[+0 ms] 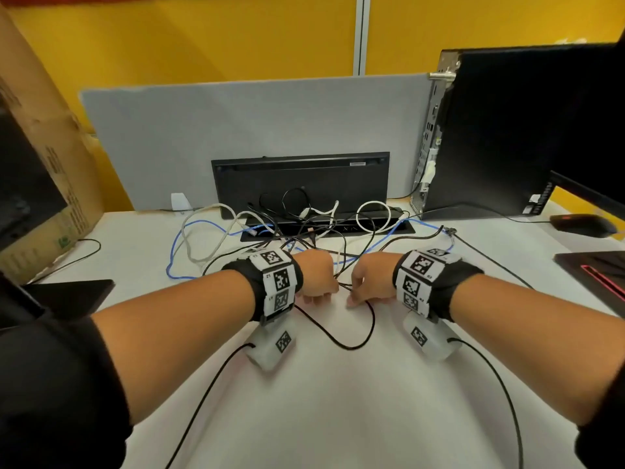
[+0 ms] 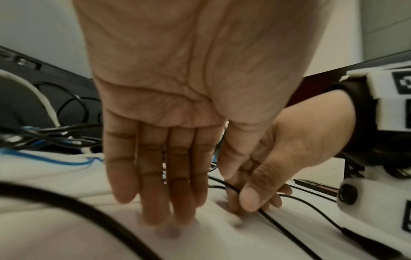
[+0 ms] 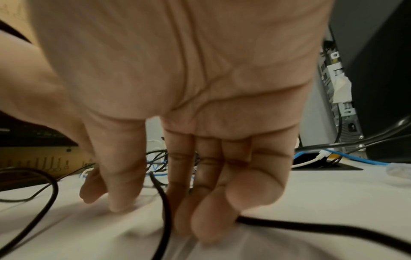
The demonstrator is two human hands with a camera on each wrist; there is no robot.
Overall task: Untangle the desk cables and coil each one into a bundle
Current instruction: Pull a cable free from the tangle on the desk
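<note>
The white worktop carries a tangle of cables at its far middle: black, blue and white leads cross one another in front of a black keyboard stood on edge against a grey partition. A black computer tower stands far right, a cardboard box far left. A blue cable loops out to the left of the heap; a white cable loops beside it.

One thin black cable runs out of the tangle toward the near side and sags in a loop between the two hands. The right hand pinches this cable between thumb and fingers low on the worktop. The left hand is released, fingers straight and fingertips on the surface just beside the right hand, holding nothing that I can see.

The likely trouble is that pulling the black cable while it is still threaded through the heap would tighten the crossings and drag the blue and white leads along, or tug on whatever is plugged in at the tower. The wrist-camera leads on the near worktop are also black and could be mistaken for it. The keyboard and the cable slot behind the heap limit room to spread things out.
</note>
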